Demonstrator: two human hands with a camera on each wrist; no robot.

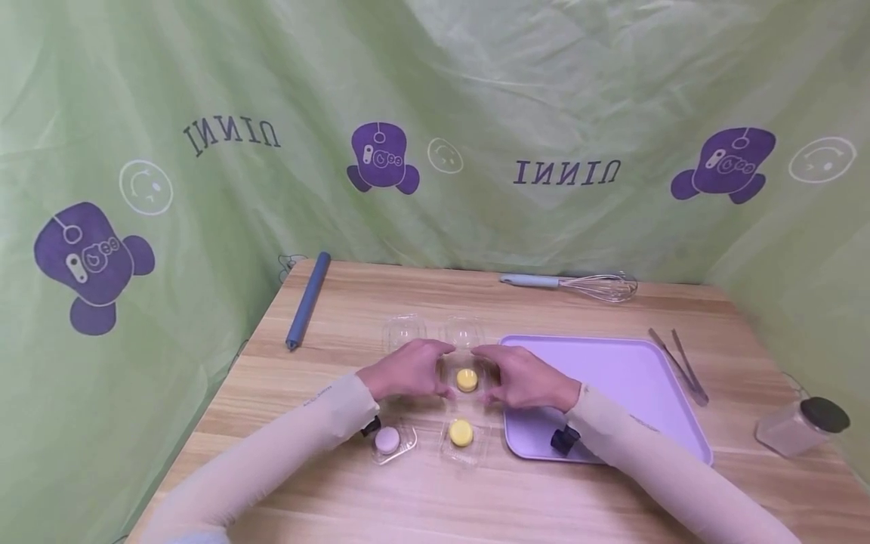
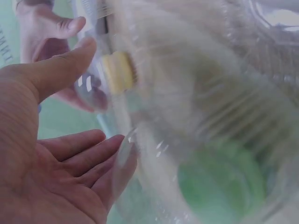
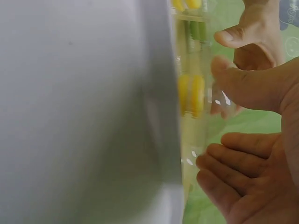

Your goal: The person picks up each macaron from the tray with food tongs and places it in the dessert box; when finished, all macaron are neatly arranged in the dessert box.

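Observation:
Between my hands a yellow macaron [image 1: 467, 379] sits in a clear plastic box [image 1: 462, 332]. My left hand [image 1: 408, 369] is at its left side, thumb and fingers spread apart. On the other side my right hand [image 1: 530, 376] curves loosely, over the edge of the tray, with fingertips close to the clear plastic. In the left wrist view a green macaron [image 2: 222, 182] lies under clear plastic near the left hand; that hand hides it in the head view. Nearer me are another yellow macaron [image 1: 461, 432] and a pale purple macaron [image 1: 387, 440], each in clear plastic.
A purple tray [image 1: 605, 370] lies under the right forearm. Tongs [image 1: 683, 366] rest at its right edge, with a dark-lidded clear jar [image 1: 791, 427] farther right. A whisk [image 1: 571, 283] lies along the back; a blue rod [image 1: 309, 301] is at back left.

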